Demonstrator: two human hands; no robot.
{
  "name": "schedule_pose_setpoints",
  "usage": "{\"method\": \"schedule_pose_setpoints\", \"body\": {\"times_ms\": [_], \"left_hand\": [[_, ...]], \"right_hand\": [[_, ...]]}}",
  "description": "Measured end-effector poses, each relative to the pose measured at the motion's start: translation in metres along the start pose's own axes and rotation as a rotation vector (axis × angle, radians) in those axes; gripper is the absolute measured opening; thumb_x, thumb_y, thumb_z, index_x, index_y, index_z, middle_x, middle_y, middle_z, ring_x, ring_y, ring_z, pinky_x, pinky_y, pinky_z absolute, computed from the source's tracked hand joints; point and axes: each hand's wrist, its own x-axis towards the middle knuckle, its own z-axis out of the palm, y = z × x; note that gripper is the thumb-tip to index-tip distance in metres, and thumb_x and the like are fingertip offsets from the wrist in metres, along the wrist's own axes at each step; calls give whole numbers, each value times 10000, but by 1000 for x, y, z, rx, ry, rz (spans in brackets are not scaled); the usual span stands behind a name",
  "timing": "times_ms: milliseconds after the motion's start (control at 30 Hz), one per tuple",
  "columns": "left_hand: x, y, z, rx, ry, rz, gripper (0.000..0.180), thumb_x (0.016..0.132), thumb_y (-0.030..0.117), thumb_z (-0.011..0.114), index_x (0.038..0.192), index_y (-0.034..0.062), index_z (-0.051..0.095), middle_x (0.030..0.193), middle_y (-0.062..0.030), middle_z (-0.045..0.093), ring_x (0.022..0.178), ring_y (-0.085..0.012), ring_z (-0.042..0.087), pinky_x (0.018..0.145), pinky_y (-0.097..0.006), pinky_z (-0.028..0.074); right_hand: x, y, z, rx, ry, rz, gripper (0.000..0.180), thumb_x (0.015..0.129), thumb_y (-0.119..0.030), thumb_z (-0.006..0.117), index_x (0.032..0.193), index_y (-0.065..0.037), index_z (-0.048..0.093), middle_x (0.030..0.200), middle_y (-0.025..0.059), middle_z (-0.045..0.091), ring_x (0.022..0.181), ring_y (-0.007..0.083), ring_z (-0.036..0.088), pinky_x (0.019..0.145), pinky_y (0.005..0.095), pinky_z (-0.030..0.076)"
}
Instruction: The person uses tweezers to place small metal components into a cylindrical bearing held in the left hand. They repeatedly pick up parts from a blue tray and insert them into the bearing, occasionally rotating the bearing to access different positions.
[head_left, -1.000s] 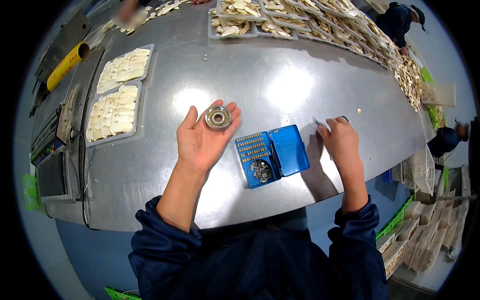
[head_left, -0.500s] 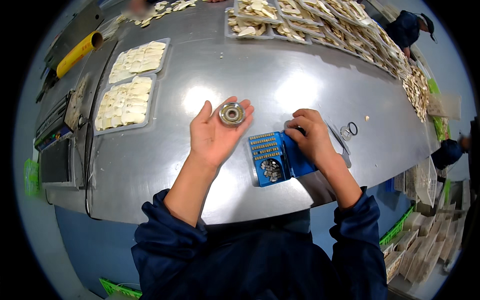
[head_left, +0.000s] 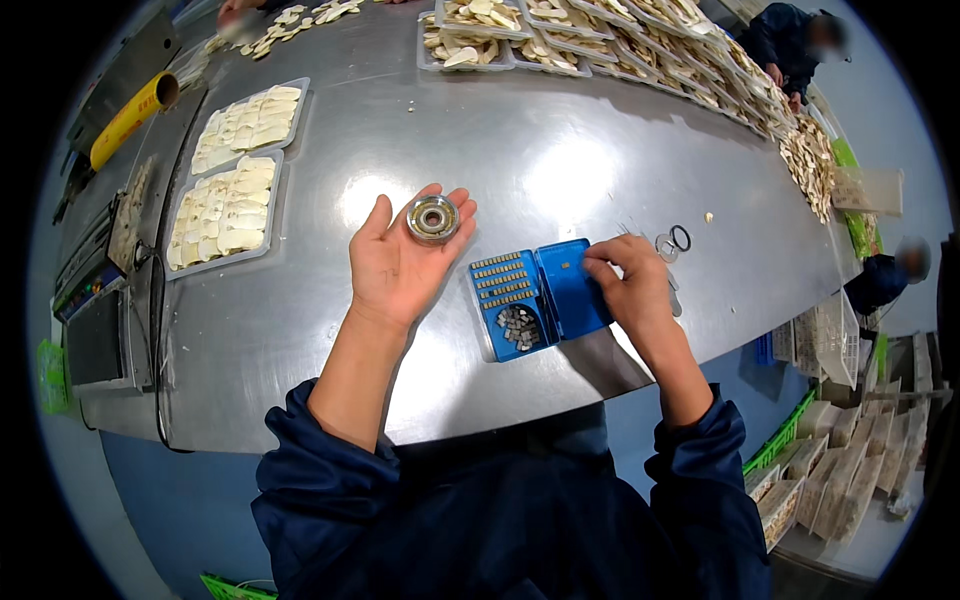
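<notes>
My left hand [head_left: 398, 270] is turned palm up, thumb spread away. Across its fingers rests a round metal bearing [head_left: 433, 219] with a clear, shiny rim and a dark centre hole. My right hand [head_left: 635, 280] is at the right edge of the blue case's open lid [head_left: 574, 300], fingertips pinched together; what they hold, if anything, cannot be made out. Inside the lid lies a small gold-coloured piece [head_left: 566, 265]. The case's base [head_left: 540, 340] holds rows of small gold-coloured blocks [head_left: 503, 280] and a round well of loose grey pieces [head_left: 519, 328].
Beyond my right hand lie a black ring [head_left: 681, 238] and a metal tool [head_left: 674, 297], partly covered. Trays of pale slices [head_left: 222, 215] stand left on the steel table [head_left: 430, 400]. Stacked trays [head_left: 650, 75] fill the far side, and co-workers [head_left: 790, 50] are at the right.
My right hand has moved right and nearer me, from the lid's far edge, uncovering its inside and the small piece. The view has shifted slightly; my left hand still holds the bearing.
</notes>
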Motion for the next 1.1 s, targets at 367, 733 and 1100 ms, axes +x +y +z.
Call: {"method": "schedule_pose_setpoints", "body": {"times_ms": [367,733,1100], "left_hand": [[-1,4,-2,-4,-19,4,533,1011,388,274,1299,-58,328,1408,-307,254,1354,-411,247,1125,-489,261],[0,7,-5,13,-27,19,531,1014,374,273,1309,-67,310,1380,-319,297,1324,-438,289,1104,-512,281],[0,9,-4,-32,-28,18,513,1010,373,301,1277,-64,338,1343,-320,336,1286,-430,338,1088,-509,304]], "right_hand": [[4,-2,13,-114,-130,-80,76,786,-63,658,837,-8,647,768,121,623,721,304,574,667,360,486],[9,-58,-9,482,-436,322,113,858,-60,619,926,27,642,754,26,620,707,86,554,649,225,462],[3,-62,26,250,-308,-201,101,787,-4,671,886,-7,648,797,119,601,707,264,595,631,322,483]]}}
